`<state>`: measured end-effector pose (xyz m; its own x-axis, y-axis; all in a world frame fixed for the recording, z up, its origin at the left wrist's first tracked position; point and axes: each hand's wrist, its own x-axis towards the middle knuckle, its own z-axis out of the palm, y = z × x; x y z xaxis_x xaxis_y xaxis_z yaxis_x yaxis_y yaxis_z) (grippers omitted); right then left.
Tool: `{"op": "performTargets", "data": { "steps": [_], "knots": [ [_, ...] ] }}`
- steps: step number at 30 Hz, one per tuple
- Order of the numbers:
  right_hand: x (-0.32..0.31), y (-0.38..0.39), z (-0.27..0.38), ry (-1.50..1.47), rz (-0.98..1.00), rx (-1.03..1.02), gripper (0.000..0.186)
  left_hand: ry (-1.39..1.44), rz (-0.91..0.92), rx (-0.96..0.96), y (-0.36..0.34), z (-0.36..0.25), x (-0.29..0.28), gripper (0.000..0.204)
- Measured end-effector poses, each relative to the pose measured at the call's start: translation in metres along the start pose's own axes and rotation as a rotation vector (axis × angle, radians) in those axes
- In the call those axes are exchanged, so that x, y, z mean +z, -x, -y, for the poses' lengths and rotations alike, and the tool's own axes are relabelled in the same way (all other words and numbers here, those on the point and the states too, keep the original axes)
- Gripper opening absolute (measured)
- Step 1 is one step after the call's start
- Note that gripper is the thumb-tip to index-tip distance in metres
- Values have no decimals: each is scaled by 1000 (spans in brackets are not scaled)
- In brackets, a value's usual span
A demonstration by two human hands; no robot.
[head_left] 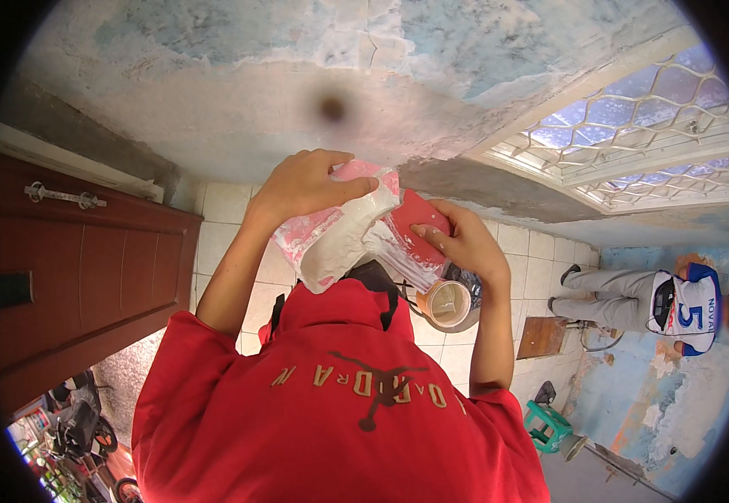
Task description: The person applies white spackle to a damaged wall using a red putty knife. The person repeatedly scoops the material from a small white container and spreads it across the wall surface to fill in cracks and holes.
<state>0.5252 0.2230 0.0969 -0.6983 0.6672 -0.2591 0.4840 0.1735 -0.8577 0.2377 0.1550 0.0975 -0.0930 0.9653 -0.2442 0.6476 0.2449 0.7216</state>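
My left hand grips a pink plastic putty spreader smeared with white. A thick mass of wet white putty covers much of it. My right hand holds a red plastic putty spreader, fingers behind it and thumb on its near face. White putty streaks its lower edge, which meets the putty on the left spreader. Both spreaders are held up in front of my chest, close to the patchy wall.
Below my right hand stands an orange-rimmed bucket on the tiled floor. A brown door is at left, a grilled window at upper right. Another person stands at right, near a green stool. Motorcycles are at lower left.
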Motion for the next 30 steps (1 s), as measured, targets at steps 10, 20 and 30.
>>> {"op": "performTargets", "data": {
  "steps": [10,20,30],
  "knots": [
    [49,-2,-31,-365,134,134,35,324,-25,-37,-3,36,4,67],
    [95,5,-63,-1147,58,55,37,718,-234,-135,20,67,25,67],
    [-3,-50,-14,-863,-643,-323,38,992,-278,-299,32,91,66,68]
  ]
}}
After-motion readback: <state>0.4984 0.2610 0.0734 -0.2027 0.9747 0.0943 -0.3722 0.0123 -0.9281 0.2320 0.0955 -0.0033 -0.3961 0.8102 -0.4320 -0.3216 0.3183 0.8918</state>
